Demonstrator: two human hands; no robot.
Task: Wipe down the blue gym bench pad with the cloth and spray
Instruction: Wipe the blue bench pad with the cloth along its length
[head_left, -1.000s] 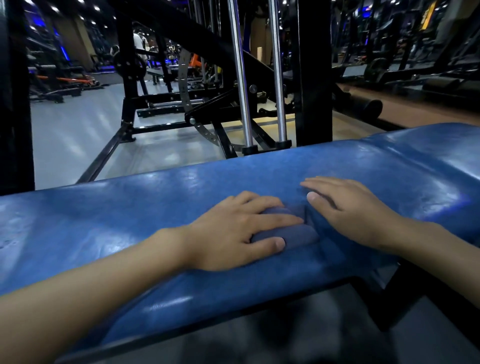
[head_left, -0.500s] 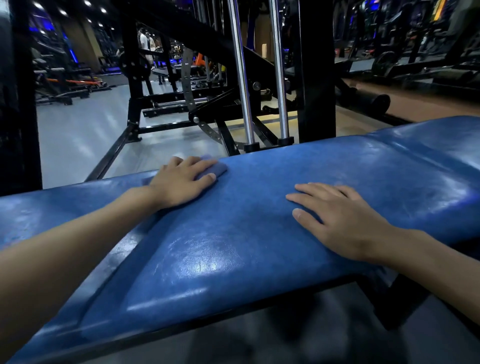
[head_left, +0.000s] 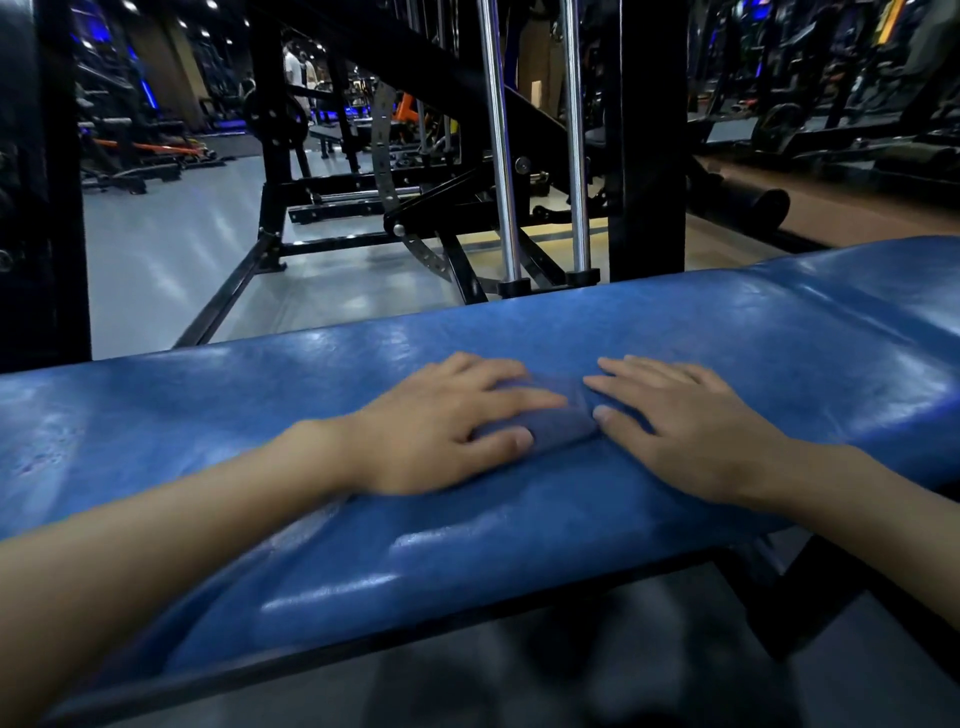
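Note:
The blue gym bench pad (head_left: 727, 338) runs across the view from lower left to right, glossy and creased. My left hand (head_left: 436, 431) lies palm down on a folded blue cloth (head_left: 558, 423) near the pad's middle, fingers spread over it and thumb along its near edge. My right hand (head_left: 691, 431) rests flat on the pad just right of the cloth, fingertips touching the cloth's edge, holding nothing. No spray bottle is in view.
Behind the bench stands a black machine frame (head_left: 647, 140) with two chrome guide rods (head_left: 498, 156). Grey floor (head_left: 171, 260) stretches to the left, with more gym equipment far back. A black roller pad (head_left: 748, 202) lies at right. People stand in the distance.
My left hand slid the cloth from the pad's far left edge back toward the middle, stopping against my right hand's fingertips. My right hand stayed flat on the pad.

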